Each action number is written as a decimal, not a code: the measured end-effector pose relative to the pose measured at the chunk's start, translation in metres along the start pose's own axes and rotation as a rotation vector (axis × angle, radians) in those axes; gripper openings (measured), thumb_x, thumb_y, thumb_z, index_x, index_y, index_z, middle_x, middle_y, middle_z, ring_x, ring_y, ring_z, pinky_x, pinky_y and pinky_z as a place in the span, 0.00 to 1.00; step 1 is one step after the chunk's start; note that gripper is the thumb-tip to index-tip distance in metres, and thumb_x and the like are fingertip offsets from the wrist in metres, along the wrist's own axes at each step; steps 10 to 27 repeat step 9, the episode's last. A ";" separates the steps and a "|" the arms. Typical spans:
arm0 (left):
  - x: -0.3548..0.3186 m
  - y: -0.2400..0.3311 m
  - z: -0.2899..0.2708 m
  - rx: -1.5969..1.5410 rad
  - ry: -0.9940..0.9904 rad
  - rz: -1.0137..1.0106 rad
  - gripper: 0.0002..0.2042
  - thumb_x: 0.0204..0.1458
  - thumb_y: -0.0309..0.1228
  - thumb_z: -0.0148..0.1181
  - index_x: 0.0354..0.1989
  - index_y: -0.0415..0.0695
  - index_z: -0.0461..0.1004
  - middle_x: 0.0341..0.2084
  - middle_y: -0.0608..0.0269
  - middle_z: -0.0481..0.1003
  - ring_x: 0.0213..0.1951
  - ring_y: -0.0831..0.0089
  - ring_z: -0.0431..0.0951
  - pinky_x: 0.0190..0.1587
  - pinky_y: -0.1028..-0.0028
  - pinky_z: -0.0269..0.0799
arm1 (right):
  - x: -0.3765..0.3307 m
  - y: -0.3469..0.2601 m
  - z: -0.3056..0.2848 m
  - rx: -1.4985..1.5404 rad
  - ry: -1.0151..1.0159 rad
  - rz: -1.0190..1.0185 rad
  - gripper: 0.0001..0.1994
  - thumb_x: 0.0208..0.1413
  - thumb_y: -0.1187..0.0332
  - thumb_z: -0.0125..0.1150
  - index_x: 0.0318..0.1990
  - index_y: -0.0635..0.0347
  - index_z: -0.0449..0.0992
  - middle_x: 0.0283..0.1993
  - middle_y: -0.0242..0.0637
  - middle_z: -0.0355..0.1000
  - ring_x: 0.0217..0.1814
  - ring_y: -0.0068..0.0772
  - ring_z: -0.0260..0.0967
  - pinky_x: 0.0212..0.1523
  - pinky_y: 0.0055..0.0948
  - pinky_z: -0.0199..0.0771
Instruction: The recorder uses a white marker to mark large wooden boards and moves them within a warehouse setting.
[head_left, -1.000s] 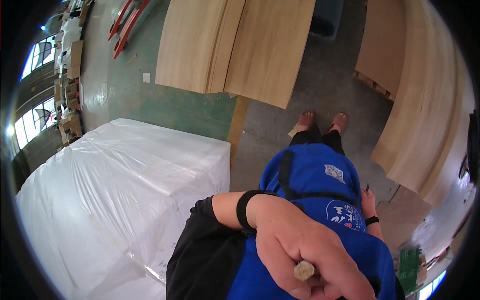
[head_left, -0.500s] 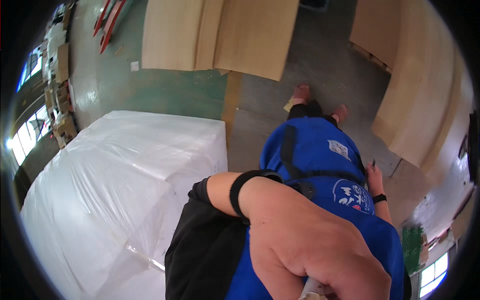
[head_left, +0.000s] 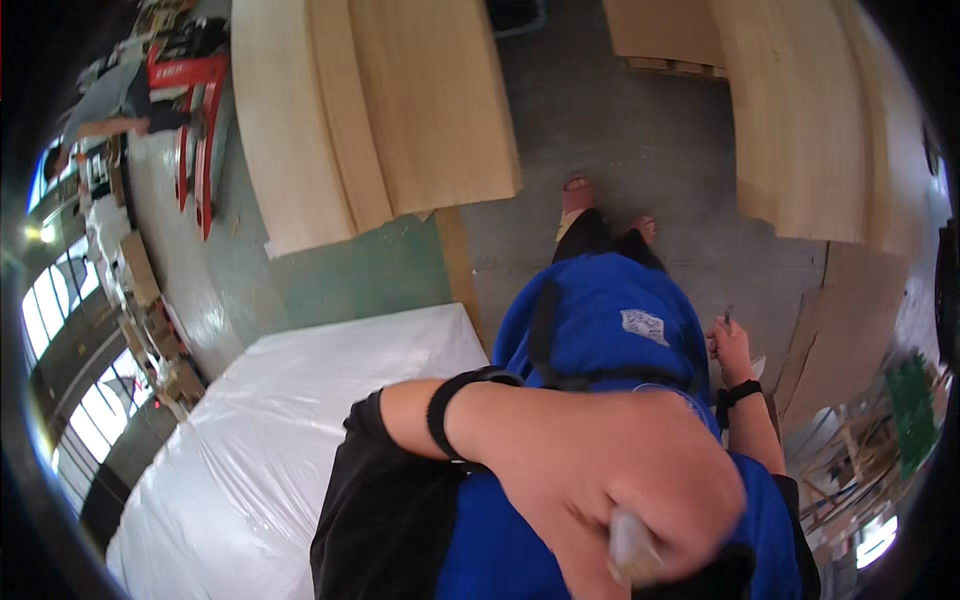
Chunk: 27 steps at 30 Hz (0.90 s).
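My left hand [head_left: 620, 450], large and close at the bottom of the view, is raised in front of my blue apron [head_left: 590, 310]. Its fingers are closed round a whitish, rounded object [head_left: 632, 548]; only the end shows, blurred, so its kind is unclear. A black band [head_left: 450, 415] circles the wrist. Down at my right side, my right hand [head_left: 732, 345] is closed on a small, thin dark object [head_left: 728, 314] whose tip sticks out past the fingers. It is too small to name.
A big stack wrapped in white plastic [head_left: 300, 420] stands close on my left. Stacked wooden boards [head_left: 400, 110] lie ahead, with more boards [head_left: 800, 120] to the right. A red pallet jack [head_left: 205, 130] and another person [head_left: 110, 105] are at the far left.
The view has turned, so the boards and the wrapped stack sit lower and a person shows at the far left. Both hands keep their hold; the left one has shifted slightly.
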<state>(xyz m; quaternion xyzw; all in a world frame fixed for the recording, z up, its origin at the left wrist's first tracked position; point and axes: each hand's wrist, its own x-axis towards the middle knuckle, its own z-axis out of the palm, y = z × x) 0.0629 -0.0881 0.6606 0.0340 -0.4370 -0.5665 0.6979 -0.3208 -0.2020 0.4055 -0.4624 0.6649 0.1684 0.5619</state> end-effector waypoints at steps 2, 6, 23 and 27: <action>-0.026 -0.012 0.003 0.103 0.343 -0.156 0.15 0.57 0.43 0.58 0.26 0.44 0.73 0.21 0.61 0.70 0.21 0.66 0.67 0.22 0.68 0.59 | 0.006 0.009 0.010 0.030 -0.017 -0.057 0.12 0.58 0.66 0.54 0.44 0.64 0.69 0.24 0.30 0.67 0.16 0.17 0.57 0.17 0.20 0.58; -0.100 -0.040 -0.014 0.556 1.028 -0.719 0.14 0.57 0.36 0.53 0.23 0.40 0.69 0.20 0.63 0.70 0.23 0.72 0.65 0.26 0.73 0.59 | 0.020 -0.002 0.031 0.319 -0.119 0.014 0.12 0.53 0.68 0.59 0.43 0.63 0.71 0.22 0.27 0.66 0.17 0.15 0.56 0.17 0.19 0.55; -0.170 -0.069 -0.031 0.963 1.369 -1.090 0.19 0.57 0.43 0.57 0.25 0.39 0.68 0.21 0.61 0.70 0.25 0.72 0.67 0.30 0.73 0.64 | 0.059 0.015 0.055 0.370 -0.181 0.010 0.15 0.56 0.65 0.60 0.46 0.64 0.71 0.23 0.27 0.66 0.15 0.15 0.56 0.16 0.20 0.55; -0.170 -0.069 -0.031 0.963 1.369 -1.090 0.19 0.57 0.43 0.57 0.25 0.39 0.68 0.21 0.61 0.70 0.25 0.72 0.67 0.30 0.73 0.64 | 0.059 0.015 0.055 0.370 -0.181 0.010 0.15 0.56 0.65 0.60 0.46 0.64 0.71 0.23 0.27 0.66 0.15 0.15 0.56 0.16 0.20 0.55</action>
